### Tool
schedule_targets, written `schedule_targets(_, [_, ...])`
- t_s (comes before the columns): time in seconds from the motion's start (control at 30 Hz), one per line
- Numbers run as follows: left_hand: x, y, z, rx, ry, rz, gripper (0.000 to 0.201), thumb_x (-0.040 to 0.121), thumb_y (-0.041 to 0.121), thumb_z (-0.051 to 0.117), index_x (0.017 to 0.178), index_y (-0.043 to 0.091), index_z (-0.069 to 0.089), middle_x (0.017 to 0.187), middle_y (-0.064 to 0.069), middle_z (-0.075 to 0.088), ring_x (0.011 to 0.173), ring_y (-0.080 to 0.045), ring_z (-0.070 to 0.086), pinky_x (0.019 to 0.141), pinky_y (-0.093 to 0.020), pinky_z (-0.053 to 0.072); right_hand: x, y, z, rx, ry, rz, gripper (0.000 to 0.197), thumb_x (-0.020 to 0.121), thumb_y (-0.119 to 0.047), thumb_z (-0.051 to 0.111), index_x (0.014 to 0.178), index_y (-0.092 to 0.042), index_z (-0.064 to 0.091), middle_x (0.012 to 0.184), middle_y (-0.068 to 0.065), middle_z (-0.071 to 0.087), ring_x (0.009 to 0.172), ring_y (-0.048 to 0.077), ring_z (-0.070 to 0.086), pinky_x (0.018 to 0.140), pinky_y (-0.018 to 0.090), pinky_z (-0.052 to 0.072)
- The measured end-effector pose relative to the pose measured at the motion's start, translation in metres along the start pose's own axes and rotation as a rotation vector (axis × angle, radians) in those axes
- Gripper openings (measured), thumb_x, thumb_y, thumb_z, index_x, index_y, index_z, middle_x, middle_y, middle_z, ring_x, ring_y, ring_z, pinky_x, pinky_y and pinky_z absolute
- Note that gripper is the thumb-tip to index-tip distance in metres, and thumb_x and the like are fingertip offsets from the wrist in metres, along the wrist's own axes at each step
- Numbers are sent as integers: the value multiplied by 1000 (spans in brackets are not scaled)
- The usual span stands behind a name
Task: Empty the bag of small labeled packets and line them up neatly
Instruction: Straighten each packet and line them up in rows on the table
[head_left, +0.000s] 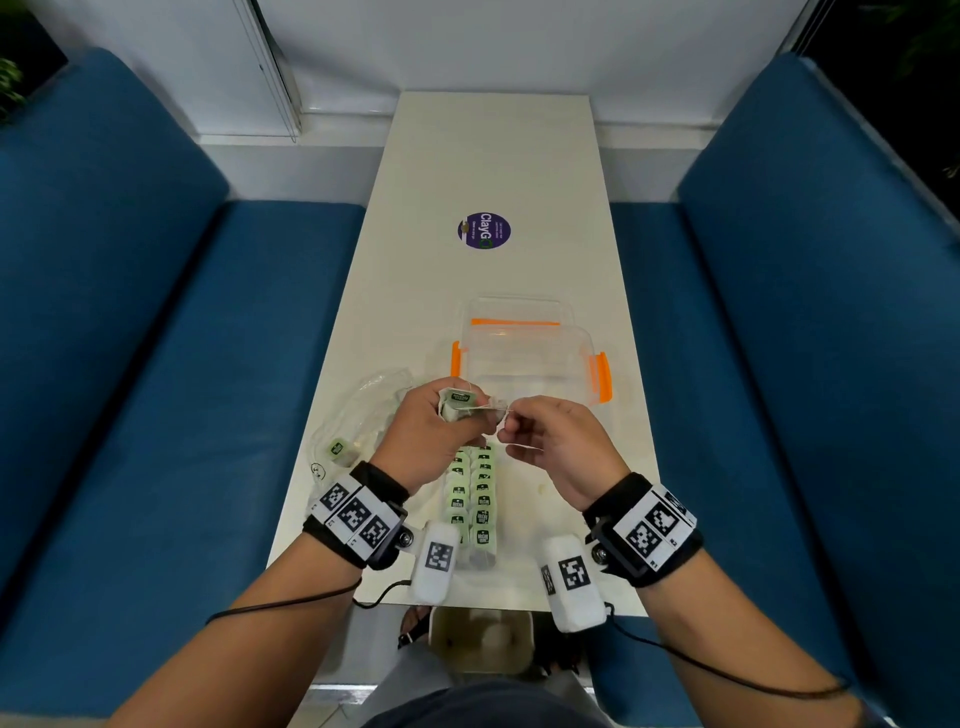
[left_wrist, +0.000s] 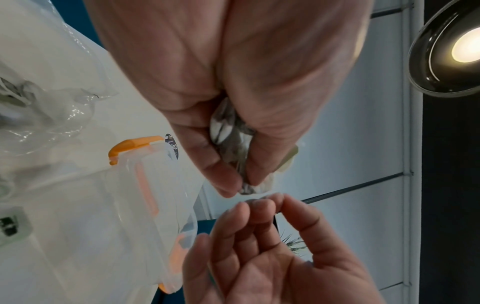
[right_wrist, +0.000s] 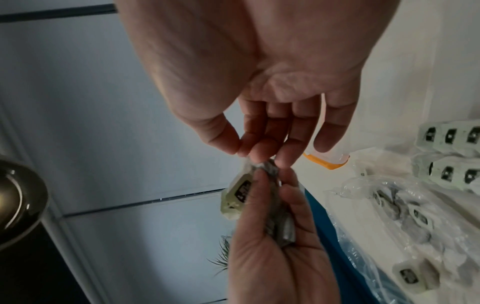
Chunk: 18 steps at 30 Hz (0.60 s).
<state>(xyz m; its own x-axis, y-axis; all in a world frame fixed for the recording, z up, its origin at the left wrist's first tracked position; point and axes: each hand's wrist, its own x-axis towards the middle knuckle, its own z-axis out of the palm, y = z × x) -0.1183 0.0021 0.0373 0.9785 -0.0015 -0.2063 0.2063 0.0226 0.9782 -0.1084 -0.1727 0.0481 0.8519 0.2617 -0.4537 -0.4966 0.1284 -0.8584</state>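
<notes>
Here, left hand (head_left: 423, 431) fingers clamped on a packet (head_left: 460, 402); right hand (head_left: 558, 449) fingers pinch its string above the counter (head_left: 519, 171).

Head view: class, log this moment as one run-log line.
left hand grips packet | right hand pinches its edge | rows of packets on table | bag left | clear box behind

The head view is evenly and fairly brightly lit from above, with the white table (head_left: 493, 171) pale and soft shadows beneath the wrists; its wide lens bows the blue benches (head_left: 130, 312) outward at the edges. Both wrist views are dimmer and softer. A lit ceiling lamp (left_wrist: 465, 49) glares at the upper right of the left wrist view. The clear bag (right_wrist: 389, 205) shows glints.
</notes>
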Motion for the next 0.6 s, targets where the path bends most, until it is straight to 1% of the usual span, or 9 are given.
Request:
schedule_targets(0.07, [1,1,1,-24,20,3,13,85,-6,75,94,-5,65,87,-20,68,75,-25,68,66,-29,57,0,3,0,-35,20,-31,24,98,-13,60,75,-8,67,76,10,63,72,18,60,81,37,49])
schedule_targets(0.17, [1,2,0,-65,31,-7,12,86,-8,72,95,-4,64,86,-21,70,75,-25,68,67,-31,57,1,6,2,-81,55,-82,24,97,-13,62,74,-11,70,75,10,66,69,16,59,81,37,50])
schedule_targets(0.27, [1,2,0,-74,17,-14,14,88,-5,71,98,-10,62,83,-20,69,75,-25,68,68,-31,57,2,6,3,-124,90,-122,23,97,-14,63,76,-14,72,75,6,68,73,16,61,82,37,51])
schedule_targets(0.33, [0,3,1,-70,0,-13,15,88,-4,72,98,-10,62,84,-21,69,77,-26,68,69,-32,58,4,6,3,-122,112,-140,21,98,-14,63,79,-14,72,75,4,68,76,17,62,83,38,51])
schedule_targets(0.43, [-1,4,2,-52,-31,-3,11,88,-2,73,94,-5,65,86,-21,68,78,-25,68,66,-30,57,6,3,2,-87,126,-134,18,97,-13,63,81,-13,72,75,4,66,72,16,61,82,38,50])
schedule_targets(0.53, [-1,3,1,-31,-68,17,11,88,2,76,92,3,66,84,-15,69,77,-23,68,64,-29,55,7,0,3,-43,122,-115,18,96,-10,63,80,-11,71,72,4,64,68,14,61,82,39,49])
schedule_targets(0.6, [0,3,0,-26,-73,30,15,87,0,75,96,6,65,84,-8,69,76,-21,68,64,-29,56,7,-2,4,-29,117,-100,18,96,-9,63,80,-10,70,70,3,64,68,14,61,83,39,49])
